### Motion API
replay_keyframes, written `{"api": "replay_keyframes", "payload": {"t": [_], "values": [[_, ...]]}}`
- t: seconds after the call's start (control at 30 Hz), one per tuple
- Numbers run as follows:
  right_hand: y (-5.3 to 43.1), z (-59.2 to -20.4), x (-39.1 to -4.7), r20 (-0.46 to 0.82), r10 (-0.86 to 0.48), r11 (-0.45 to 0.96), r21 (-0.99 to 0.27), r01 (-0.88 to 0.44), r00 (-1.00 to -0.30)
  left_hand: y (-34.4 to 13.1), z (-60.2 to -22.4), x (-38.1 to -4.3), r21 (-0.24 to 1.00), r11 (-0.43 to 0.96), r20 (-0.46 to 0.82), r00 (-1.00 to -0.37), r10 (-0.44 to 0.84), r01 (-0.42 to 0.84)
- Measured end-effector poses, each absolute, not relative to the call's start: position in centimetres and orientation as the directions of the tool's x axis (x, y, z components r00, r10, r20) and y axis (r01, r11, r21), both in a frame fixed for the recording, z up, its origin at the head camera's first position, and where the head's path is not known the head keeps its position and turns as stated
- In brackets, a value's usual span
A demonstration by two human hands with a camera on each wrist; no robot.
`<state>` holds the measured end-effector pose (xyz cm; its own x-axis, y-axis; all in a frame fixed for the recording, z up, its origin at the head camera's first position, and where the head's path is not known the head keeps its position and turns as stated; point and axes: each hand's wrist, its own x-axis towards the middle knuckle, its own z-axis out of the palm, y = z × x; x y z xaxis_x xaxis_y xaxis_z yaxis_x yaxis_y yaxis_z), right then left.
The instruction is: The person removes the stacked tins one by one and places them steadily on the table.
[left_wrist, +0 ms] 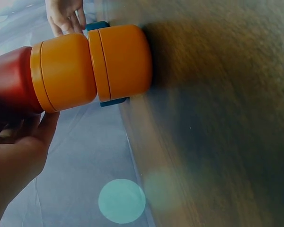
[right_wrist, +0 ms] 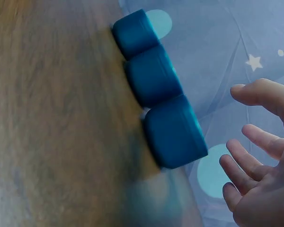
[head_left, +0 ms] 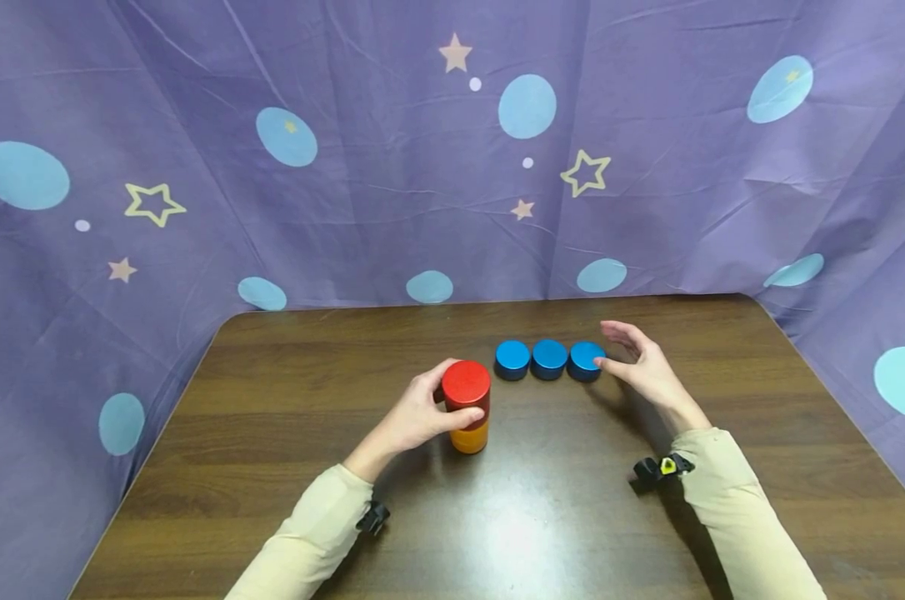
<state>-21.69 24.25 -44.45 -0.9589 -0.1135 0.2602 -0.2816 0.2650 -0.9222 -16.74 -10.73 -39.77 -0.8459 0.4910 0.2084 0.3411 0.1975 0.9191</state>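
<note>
My left hand (head_left: 421,414) grips the red part of an upright stack, thumb across the front and fingers behind. A shiny red round lidded tin (head_left: 466,383) tops the stack. Beneath the red, the left wrist view shows two orange tins, an upper one (left_wrist: 66,71) and a lower one (left_wrist: 125,61), the lower at the table top. Three blue tins, left (head_left: 512,360), middle (head_left: 549,359) and right (head_left: 587,360), stand in a row behind the stack, to its right. Beside the right-hand blue tin is my right hand (head_left: 651,375), fingers spread and holding nothing; the right wrist view shows a gap between them.
The brown wooden table (head_left: 310,400) carries the tins and reflects a bright light near its front. A purple curtain (head_left: 377,167) with stars and blue ovals hangs along the table's back and sides. Both wrists bear small black camera mounts.
</note>
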Motion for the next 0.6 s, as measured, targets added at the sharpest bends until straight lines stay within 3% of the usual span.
{"api": "replay_keyframes", "payload": {"t": [0.6], "values": [[22.5, -41.7, -20.5, 0.375, -0.159, 0.242, -0.882, -0.404, -0.913, -11.3, -40.7, -17.1, 0.923, 0.178, 0.188, -0.803, 0.566, 0.341]]}}
